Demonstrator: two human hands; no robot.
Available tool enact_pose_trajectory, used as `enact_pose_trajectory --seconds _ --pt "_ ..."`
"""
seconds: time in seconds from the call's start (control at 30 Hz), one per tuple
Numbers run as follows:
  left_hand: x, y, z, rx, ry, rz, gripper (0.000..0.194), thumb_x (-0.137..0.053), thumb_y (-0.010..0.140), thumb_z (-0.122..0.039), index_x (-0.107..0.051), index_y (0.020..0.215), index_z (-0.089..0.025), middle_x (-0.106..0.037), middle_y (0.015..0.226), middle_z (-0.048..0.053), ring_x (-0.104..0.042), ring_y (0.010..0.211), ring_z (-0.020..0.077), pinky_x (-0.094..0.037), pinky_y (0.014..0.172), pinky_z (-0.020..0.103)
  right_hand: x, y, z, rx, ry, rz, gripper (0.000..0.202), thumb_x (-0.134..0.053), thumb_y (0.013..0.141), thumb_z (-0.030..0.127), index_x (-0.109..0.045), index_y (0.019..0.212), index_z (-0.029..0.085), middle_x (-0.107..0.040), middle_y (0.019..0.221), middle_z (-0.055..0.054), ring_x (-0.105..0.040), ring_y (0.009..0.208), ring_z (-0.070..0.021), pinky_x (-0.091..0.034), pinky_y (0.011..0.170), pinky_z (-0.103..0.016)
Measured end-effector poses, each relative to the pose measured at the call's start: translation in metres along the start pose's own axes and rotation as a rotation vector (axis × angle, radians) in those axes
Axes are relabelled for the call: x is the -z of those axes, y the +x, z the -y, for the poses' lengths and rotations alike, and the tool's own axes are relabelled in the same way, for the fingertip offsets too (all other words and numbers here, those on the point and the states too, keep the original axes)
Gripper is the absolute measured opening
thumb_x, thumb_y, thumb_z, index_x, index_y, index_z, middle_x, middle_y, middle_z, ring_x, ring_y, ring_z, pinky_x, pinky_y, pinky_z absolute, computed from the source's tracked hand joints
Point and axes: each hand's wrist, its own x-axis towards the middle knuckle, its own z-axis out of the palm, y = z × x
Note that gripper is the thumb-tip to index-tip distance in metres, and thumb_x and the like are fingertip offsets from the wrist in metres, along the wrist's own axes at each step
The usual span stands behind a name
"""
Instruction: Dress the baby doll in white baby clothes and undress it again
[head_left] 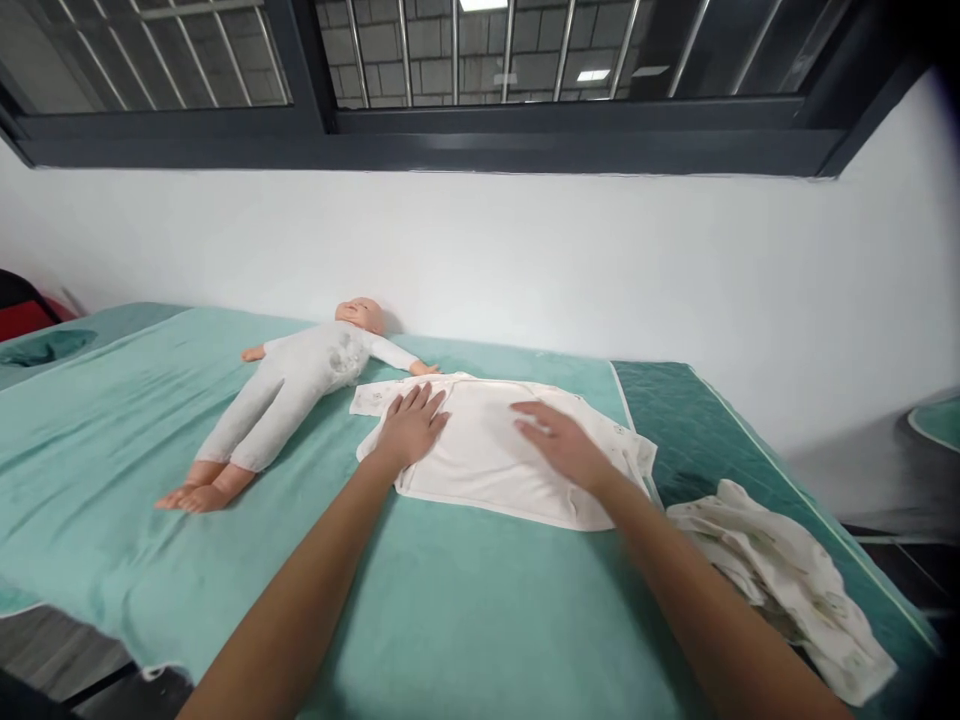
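A small white baby shirt point(480, 440) lies spread flat on the green sheet, its sleeves out to both sides. My left hand point(411, 428) rests flat on the shirt's left part, fingers apart. Over its right half is my right hand point(559, 445), fingers stretched out and slightly blurred; whether it touches the cloth I cannot tell. Neither hand grips anything. To the left a baby doll point(300, 385) in a white bodysuit lies on its back, head toward the wall. One of the doll's hands reaches the shirt's upper left edge.
A crumpled white printed garment point(787, 580) lies at the right on a darker green cover point(667, 395). The green sheet point(480, 620) covers the bed. Behind stands a white wall point(525, 270) below a dark window frame point(525, 140). A red and black object point(22, 305) is at far left.
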Motion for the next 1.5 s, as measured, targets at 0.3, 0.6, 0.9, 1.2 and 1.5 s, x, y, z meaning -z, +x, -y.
enact_pose_trajectory --seconds 0.3,0.6,0.9,1.2,1.5 --pt "0.003 0.002 -0.002 0.029 -0.005 -0.004 0.058 -0.029 0.098 -0.051 -0.038 0.150 -0.027 -0.032 0.160 0.005 -0.027 0.149 0.0244 -0.018 0.121 0.046 0.092 -0.036 -0.100 -0.711 -0.478 -0.006 0.040 -0.051 0.083 0.059 -0.065 0.086 0.022 -0.070 0.091 -0.012 -0.065 0.085 -0.0296 -0.045 0.070 -0.038" --pt "0.003 0.003 0.000 -0.024 -0.062 -0.098 0.049 -0.040 0.097 -0.041 -0.051 0.139 -0.020 -0.051 0.148 0.008 -0.042 0.139 0.0260 -0.030 0.117 0.045 0.095 -0.029 -0.094 -0.740 -0.500 -0.525 0.036 -0.046 0.090 0.049 -0.063 0.105 0.021 -0.069 0.106 -0.012 -0.064 0.098 -0.0295 -0.044 0.074 -0.036" --pt "0.027 -0.041 -0.066 -0.168 -0.225 -0.164 0.035 -0.038 0.100 -0.037 -0.064 0.118 -0.022 -0.068 0.121 0.005 -0.059 0.116 0.0234 -0.045 0.102 0.041 0.092 -0.037 -0.106 -0.825 -0.398 -0.290 0.063 -0.058 0.081 0.058 -0.058 0.124 0.013 -0.068 0.112 -0.021 -0.066 0.103 -0.0366 -0.050 0.082 -0.044" --pt "0.015 -0.067 -0.187 -0.510 -0.289 0.061 0.069 -0.051 0.084 -0.070 -0.051 0.132 -0.020 -0.063 0.125 0.009 -0.054 0.116 0.0265 -0.042 0.099 0.043 0.093 -0.040 -0.102 -0.766 -0.433 -0.441 0.049 -0.048 0.091 0.042 -0.052 0.132 0.015 -0.066 0.118 -0.019 -0.064 0.108 -0.0362 -0.049 0.086 -0.047" --pt "0.006 -0.072 -0.217 -0.496 0.029 -0.071 0.025 -0.053 0.094 -0.039 -0.058 0.112 -0.021 -0.061 0.106 0.007 -0.055 0.097 0.0258 -0.042 0.079 0.040 0.061 -0.025 -0.083 -0.182 -0.302 -0.553 0.034 -0.052 0.089 0.031 -0.061 0.117 0.014 -0.061 0.118 -0.016 -0.057 0.111 -0.0288 -0.045 0.100 -0.044"
